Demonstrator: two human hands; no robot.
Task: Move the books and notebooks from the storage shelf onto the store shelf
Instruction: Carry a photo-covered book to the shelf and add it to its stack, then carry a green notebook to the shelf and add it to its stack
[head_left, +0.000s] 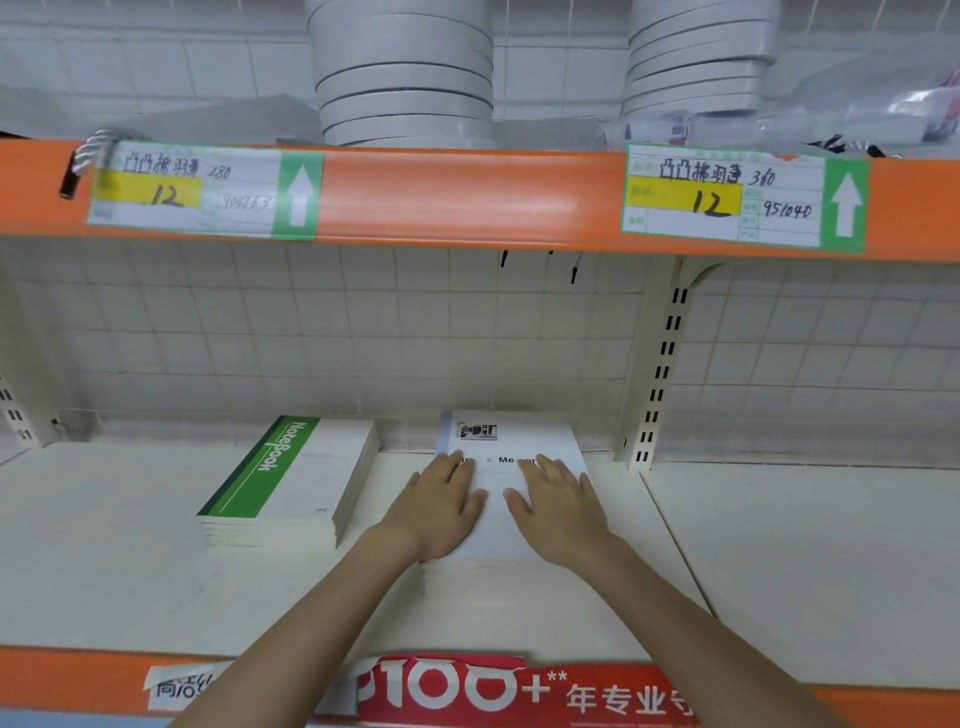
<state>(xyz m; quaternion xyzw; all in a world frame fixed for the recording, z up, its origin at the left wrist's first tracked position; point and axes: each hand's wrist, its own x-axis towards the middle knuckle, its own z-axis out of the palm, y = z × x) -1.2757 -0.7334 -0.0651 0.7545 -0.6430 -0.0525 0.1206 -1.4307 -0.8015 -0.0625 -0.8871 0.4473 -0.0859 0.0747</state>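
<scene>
A stack of white notebooks (511, 441) lies flat on the cream store shelf (104, 571), near its middle. My left hand (441, 506) rests flat on the left half of the top cover, fingers straight. My right hand (558, 506) rests flat on the right half, fingers spread. To the left lies a second stack of notebooks (296, 478) with a green spine strip reading "NoteBook", slightly angled.
An orange shelf edge (467, 197) with two price labels runs overhead, with stacked grey round items (405, 78) above it. A slotted upright post (657, 374) stands right of the white stack. A red sign (519, 691) covers the front orange edge.
</scene>
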